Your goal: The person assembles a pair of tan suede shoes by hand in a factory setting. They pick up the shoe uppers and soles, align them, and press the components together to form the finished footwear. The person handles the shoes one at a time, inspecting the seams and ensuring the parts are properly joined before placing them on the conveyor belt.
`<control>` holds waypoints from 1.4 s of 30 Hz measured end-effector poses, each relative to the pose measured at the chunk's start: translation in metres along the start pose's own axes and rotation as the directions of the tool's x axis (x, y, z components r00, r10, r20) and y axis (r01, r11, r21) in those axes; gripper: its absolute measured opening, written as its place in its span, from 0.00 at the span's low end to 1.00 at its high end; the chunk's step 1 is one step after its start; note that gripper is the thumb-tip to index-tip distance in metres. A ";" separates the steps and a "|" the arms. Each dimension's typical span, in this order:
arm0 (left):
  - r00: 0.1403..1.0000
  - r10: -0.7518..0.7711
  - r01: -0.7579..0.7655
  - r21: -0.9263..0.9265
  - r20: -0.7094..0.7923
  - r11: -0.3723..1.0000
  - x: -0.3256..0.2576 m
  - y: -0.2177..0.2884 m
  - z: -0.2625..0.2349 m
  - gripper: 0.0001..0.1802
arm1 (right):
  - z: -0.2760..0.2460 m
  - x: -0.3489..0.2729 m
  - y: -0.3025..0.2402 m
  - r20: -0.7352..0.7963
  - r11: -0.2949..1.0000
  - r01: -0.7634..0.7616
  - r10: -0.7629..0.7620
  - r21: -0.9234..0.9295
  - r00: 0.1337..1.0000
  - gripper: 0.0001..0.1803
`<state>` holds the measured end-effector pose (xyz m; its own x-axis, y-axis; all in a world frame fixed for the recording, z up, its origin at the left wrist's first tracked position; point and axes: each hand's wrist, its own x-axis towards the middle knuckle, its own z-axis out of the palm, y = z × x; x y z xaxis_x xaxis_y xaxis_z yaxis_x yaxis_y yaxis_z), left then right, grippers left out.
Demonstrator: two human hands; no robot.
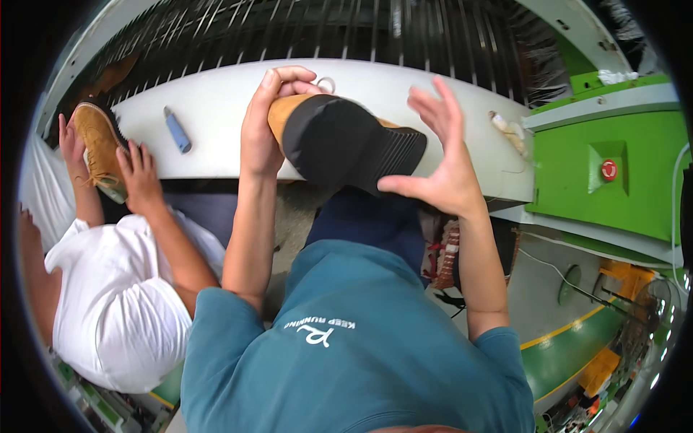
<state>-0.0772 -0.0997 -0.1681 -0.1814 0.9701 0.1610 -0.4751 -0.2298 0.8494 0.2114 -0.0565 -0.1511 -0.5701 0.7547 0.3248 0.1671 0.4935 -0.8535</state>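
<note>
A tan shoe (291, 110) with a thick black sole (336, 141) is raised at the front edge of the white work surface, its sole turned toward me. My left hand (261, 126) holds it by the upper at the left end, fingers curled round the far side. At the ridged right end of the sole, my right hand (446, 159) is open with its fingers spread. The right thumb tip lies at the sole's edge; whether it touches cannot be told. Most of the upper is hidden behind the sole.
On the white table (209, 115) lie a blue-handled tool (177, 131), a tape ring (326, 84) and a small whitish bundle (507, 131). At left a co-worker in a white shirt (130, 310) holds another tan shoe (99, 137). A green machine panel (642, 159) with a red button (609, 170) stands right.
</note>
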 end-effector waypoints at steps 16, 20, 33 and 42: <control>0.957 0.153 -0.283 0.670 0.247 0.687 -0.011 -0.037 -0.010 0.44 | -0.008 -0.022 0.033 -0.126 0.795 0.192 -0.319 -0.576 0.939 0.50; 0.882 -0.037 -0.447 0.859 0.470 0.252 -0.020 -0.006 0.009 0.87 | -0.005 -0.022 0.027 -0.125 0.787 0.176 -0.306 -0.591 0.944 0.48; 0.908 0.058 -0.406 0.906 0.415 -0.123 -0.014 -0.019 0.060 0.67 | -0.013 -0.023 0.004 -0.040 0.804 0.216 -0.285 -0.554 0.958 0.47; 0.899 0.032 -0.437 0.899 0.437 -0.023 -0.006 -0.019 0.058 0.69 | 0.002 -0.034 0.002 -0.210 0.880 0.121 -0.240 -0.459 0.948 0.41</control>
<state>-0.0168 -0.0968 -0.1563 0.1983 0.8986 0.3913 0.8645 -0.3485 0.3621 0.2288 -0.0820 -0.1646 -0.4117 0.6877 0.5980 0.4474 0.7242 -0.5248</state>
